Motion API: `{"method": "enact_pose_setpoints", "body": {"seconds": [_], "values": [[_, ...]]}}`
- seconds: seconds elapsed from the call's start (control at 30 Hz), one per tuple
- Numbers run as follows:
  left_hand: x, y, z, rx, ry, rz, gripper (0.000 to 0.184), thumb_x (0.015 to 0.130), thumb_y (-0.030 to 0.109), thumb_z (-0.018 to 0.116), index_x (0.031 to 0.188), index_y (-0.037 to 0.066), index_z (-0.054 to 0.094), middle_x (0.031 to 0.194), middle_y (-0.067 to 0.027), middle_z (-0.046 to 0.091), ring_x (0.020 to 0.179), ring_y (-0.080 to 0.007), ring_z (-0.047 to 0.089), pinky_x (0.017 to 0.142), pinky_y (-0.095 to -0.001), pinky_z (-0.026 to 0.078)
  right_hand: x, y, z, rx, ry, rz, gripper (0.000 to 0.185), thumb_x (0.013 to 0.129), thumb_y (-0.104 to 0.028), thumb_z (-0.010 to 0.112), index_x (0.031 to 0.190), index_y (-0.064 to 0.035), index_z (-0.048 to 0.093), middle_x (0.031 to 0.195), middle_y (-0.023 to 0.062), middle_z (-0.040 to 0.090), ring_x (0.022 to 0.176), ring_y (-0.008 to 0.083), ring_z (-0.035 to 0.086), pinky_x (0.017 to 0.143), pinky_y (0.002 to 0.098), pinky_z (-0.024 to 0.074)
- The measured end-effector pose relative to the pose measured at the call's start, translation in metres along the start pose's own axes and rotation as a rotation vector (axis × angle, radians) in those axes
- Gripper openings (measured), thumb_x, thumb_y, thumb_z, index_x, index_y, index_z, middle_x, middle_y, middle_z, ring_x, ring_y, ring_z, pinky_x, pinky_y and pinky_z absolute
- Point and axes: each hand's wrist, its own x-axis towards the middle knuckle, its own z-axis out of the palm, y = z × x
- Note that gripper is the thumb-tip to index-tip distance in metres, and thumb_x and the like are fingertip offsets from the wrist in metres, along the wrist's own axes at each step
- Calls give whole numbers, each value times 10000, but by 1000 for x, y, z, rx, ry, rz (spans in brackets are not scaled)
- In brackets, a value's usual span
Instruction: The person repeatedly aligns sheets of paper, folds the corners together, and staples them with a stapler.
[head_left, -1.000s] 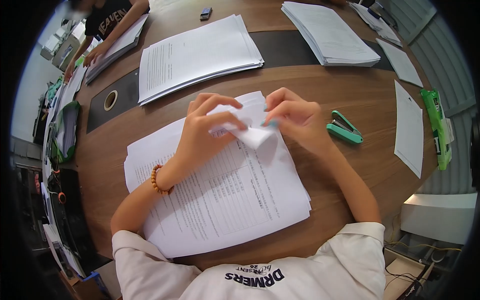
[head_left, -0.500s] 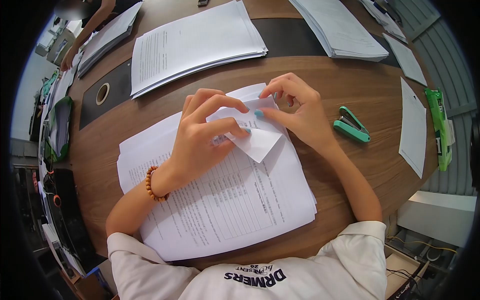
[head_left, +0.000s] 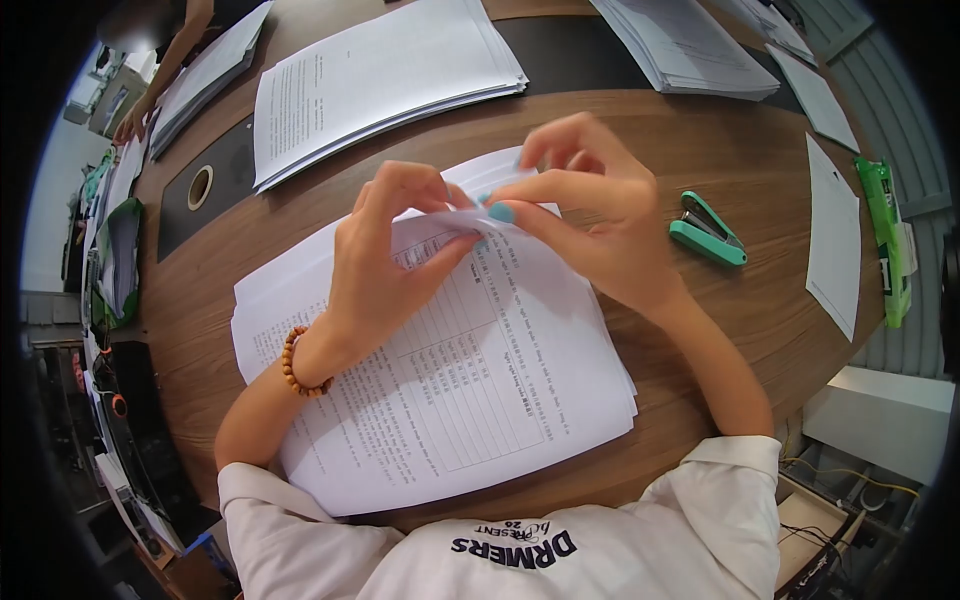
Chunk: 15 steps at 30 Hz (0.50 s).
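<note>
A stack of printed paper sheets [head_left: 470,410] lies on the table in front of me, with text and a ruled table on the top page. Near its far edge, my left hand [head_left: 375,260], with a wooden bead bracelet at the wrist, pinches a raised paper edge between thumb and fingers. My right hand [head_left: 605,215] meets it there, thumb and index finger closed on the same raised edge; its other fingers are curled and slightly blurred. Just right of that hand rests a teal stapler [head_left: 708,232], touched by neither hand.
A thick paper stack [head_left: 385,85] lies beyond my hands, another stack [head_left: 680,50] at the far right. A tape roll [head_left: 201,188] sits on the left. Single sheets [head_left: 832,240] and a green packet [head_left: 885,245] line the right edge. Another person's arm [head_left: 165,75] reaches in at upper left.
The folded-over paper corner no longer shows lying toward me; the edge is now lifted upright. My two hands have come together, their fingertips meeting at it.
</note>
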Motion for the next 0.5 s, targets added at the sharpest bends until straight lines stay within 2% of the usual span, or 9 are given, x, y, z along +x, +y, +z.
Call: {"method": "enact_pose_setpoints", "body": {"seconds": [0.03,0.07,0.13,0.17,0.2,0.27,0.4,0.47,0.5], "values": [[0,1,0,-83,3,-82,205,577,-22,726,684,131,643,923,17,619,933,-146,543,765,-289,412,0,3,-2,248,-92,97,129,775,-55,619,892,-60,674,892,50,569,691,94,496,603,211,422],[1,1,-3,-14,-60,-47,210,571,-32,718,684,131,647,872,24,617,884,-136,546,755,-278,399,0,5,-3,248,-90,98,129,775,-55,619,892,-60,674,892,50,569,691,94,496,603,211,422],[1,0,-5,58,-125,-11,217,566,-42,710,684,131,651,822,30,615,834,-126,549,745,-268,385,4,13,-6,444,-36,425,154,804,-75,593,943,-49,656,917,44,576,709,83,494,607,196,415],[0,-4,-6,146,-131,153,227,552,-49,704,681,132,654,797,31,603,789,-123,540,734,-266,370,0,24,-1,335,11,402,180,790,-130,627,948,-44,647,871,19,590,703,73,487,582,178,385],[-1,-6,-6,235,-136,318,238,537,-56,698,678,132,658,773,31,592,744,-121,530,724,-264,355,-3,27,-1,334,15,401,180,790,-130,627,948,-44,647,871,19,590,703,73,487,582,178,385],[-1,-7,-5,209,-136,330,244,528,-60,691,674,133,659,758,32,581,725,-123,518,718,-269,350,-8,30,-2,-4,-118,325,202,739,-157,686,897,-37,647,835,2,593,696,53,468,553,165,350],[-1,-5,-6,168,-140,332,253,523,-67,680,674,136,662,752,35,576,715,-120,511,715,-284,342,-7,35,-1,146,-130,379,224,684,-160,733,862,-55,646,810,-13,594,650,44,451,517,159,316],[0,-5,-6,177,-143,338,254,524,-66,681,676,136,663,752,35,576,714,-119,511,714,-284,342,-3,29,-4,189,-160,643,202,658,-177,730,777,-30,660,742,26,599,560,93,484,480,218,369],[-1,-6,-6,185,-145,336,254,524,-65,681,679,136,664,752,36,576,713,-118,511,714,-284,342,-5,30,-3,187,-158,643,202,658,-177,730,777,-30,660,742,26,599,560,93,484,480,218,369]]}}
